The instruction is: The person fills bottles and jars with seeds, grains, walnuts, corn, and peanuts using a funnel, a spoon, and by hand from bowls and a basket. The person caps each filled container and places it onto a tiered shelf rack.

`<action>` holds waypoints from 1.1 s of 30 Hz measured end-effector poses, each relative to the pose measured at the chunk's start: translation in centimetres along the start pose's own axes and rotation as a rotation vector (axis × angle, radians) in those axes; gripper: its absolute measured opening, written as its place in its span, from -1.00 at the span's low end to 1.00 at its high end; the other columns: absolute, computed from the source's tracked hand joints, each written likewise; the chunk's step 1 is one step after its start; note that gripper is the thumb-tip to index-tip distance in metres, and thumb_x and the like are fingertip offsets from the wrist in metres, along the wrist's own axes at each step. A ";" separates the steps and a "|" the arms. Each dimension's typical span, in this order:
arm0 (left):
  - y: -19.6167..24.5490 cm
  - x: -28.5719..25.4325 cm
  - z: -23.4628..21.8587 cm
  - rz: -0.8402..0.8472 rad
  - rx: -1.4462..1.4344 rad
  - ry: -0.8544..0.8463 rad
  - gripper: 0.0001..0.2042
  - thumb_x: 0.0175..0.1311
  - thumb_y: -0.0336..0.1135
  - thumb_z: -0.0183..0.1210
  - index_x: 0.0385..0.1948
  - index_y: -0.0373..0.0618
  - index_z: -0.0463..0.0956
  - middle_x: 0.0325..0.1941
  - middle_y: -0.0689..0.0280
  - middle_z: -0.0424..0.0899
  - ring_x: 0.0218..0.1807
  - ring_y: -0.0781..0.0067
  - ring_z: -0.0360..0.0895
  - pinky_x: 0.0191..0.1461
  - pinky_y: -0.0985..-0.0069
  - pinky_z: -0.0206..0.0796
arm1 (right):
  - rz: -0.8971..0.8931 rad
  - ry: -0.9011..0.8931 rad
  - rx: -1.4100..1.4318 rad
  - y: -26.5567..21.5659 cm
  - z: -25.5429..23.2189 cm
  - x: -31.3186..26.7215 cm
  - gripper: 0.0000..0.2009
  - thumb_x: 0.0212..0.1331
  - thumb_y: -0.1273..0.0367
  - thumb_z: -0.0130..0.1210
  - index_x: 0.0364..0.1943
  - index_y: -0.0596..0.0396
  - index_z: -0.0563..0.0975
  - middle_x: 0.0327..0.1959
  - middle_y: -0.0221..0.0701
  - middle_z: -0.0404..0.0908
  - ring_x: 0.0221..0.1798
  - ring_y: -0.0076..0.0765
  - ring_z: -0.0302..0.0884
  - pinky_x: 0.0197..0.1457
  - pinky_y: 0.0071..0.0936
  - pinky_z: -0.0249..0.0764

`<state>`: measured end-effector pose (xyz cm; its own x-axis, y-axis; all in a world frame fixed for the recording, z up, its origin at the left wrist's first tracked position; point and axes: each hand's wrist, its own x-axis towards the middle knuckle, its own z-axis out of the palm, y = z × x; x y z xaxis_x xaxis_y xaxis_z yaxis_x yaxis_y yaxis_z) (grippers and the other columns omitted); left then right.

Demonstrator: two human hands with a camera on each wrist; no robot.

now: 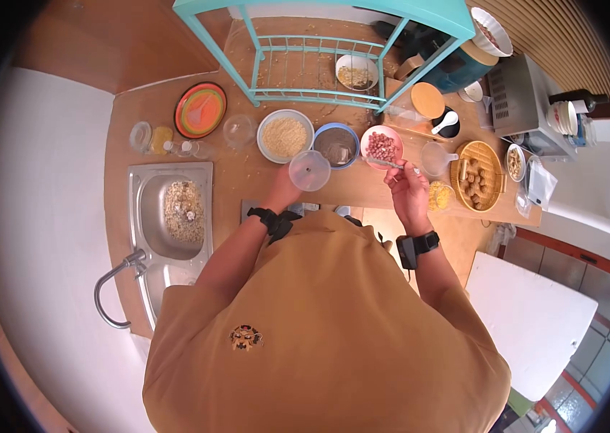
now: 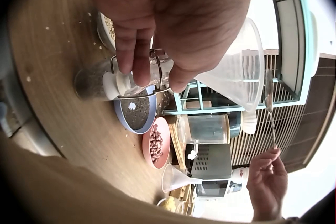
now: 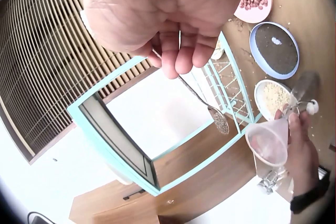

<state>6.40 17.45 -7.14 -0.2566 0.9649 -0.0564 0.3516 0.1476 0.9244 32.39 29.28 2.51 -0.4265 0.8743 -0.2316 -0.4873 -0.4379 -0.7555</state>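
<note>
My left hand (image 1: 284, 186) grips a clear clip-top glass bottle (image 2: 92, 82) round its neck, the wire clasp and white stopper showing by the fingers. A translucent funnel (image 1: 310, 171) sits at the bottle's mouth. Dark contents show inside the bottle's lower part. Between the fingers and thumb of my right hand (image 1: 409, 193) is the handle of a metal spoon (image 3: 220, 123), its bowl loaded with small dark seeds. The spoon is raised above the counter, apart from the funnel. Below are a blue bowl of the same-looking dark seeds (image 3: 278, 58) and a pink bowl of peanuts (image 1: 382, 146).
A white bowl of pale grain (image 1: 284, 137) stands left of the blue bowl. Behind rises a teal rack (image 1: 312, 92). Rightward are a second funnel (image 1: 435, 159), a wicker basket (image 1: 496, 177) of walnuts and a microwave (image 1: 525, 94). The sink (image 1: 207, 187) is at left.
</note>
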 end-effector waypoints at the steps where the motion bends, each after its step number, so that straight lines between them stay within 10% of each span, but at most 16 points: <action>1: -0.2 0.0 0.0 -0.006 0.001 0.008 -0.64 0.09 -0.35 0.23 -0.03 -0.17 0.53 -0.09 0.10 0.65 -0.06 0.13 0.60 0.00 0.35 0.43 | -0.004 -0.022 -0.038 0.2 0.3 -0.3 -0.74 0.39 0.28 -0.05 -0.14 0.21 0.54 -0.37 -0.34 0.62 -0.29 -0.41 0.54 -0.13 -0.44 0.49; 11: 0.1 0.1 0.1 0.005 -0.020 0.044 -0.70 0.11 -0.38 0.21 -0.09 -0.16 0.55 -0.15 0.06 0.66 -0.11 0.06 0.61 -0.07 0.35 0.44 | -0.337 -0.383 -0.935 -0.5 4.1 -2.0 -0.78 0.36 0.38 -0.01 -0.19 0.28 0.57 -0.32 -0.34 0.67 -0.24 -0.44 0.59 -0.11 -0.50 0.49; 15: 0.0 0.0 0.1 0.018 -0.027 0.058 -0.72 0.10 -0.40 0.21 -0.12 -0.15 0.56 -0.17 0.06 0.66 -0.12 0.06 0.62 -0.10 0.35 0.45 | -0.422 -0.382 -0.946 -1.2 3.8 -1.8 -0.78 0.37 0.37 -0.03 -0.23 0.29 0.56 -0.34 -0.34 0.66 -0.28 -0.41 0.58 -0.14 -0.49 0.47; 18: -1.1 0.1 0.6 0.075 -0.034 0.068 -0.72 0.08 -0.39 0.22 -0.12 -0.15 0.57 -0.17 0.06 0.65 -0.13 0.09 0.62 -0.10 0.35 0.45 | -0.309 -0.016 -0.175 0.6 0.8 0.9 -0.77 0.39 0.33 -0.04 -0.20 0.25 0.53 -0.35 -0.34 0.64 -0.33 -0.42 0.55 -0.19 -0.46 0.49; 25: -0.1 0.1 0.1 0.054 0.059 0.023 -0.68 0.06 -0.36 0.26 -0.10 -0.14 0.57 -0.16 0.11 0.66 -0.12 0.16 0.62 -0.06 0.38 0.44 | -0.108 0.272 -0.307 7.9 -9.8 6.9 -0.74 0.36 0.26 0.02 -0.23 0.20 0.59 -0.33 -0.32 0.67 -0.31 -0.49 0.59 -0.25 -0.51 0.55; 33: 0.3 -0.1 0.0 -0.028 -0.051 -0.003 -0.64 0.17 -0.27 0.26 -0.01 -0.18 0.54 -0.12 0.20 0.67 -0.10 0.43 0.60 0.00 0.47 0.41 | 0.115 0.247 -0.327 12.5 -9.5 8.3 -0.72 0.36 0.20 0.01 -0.15 0.10 0.62 -0.29 -0.40 0.69 -0.28 -0.52 0.60 -0.25 -0.53 0.52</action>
<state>6.52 17.37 -6.83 -0.2628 0.9612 -0.0840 0.2978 0.1636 0.9405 30.04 33.06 -14.67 -0.2487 0.8652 -0.4355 -0.1625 -0.4805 -0.8618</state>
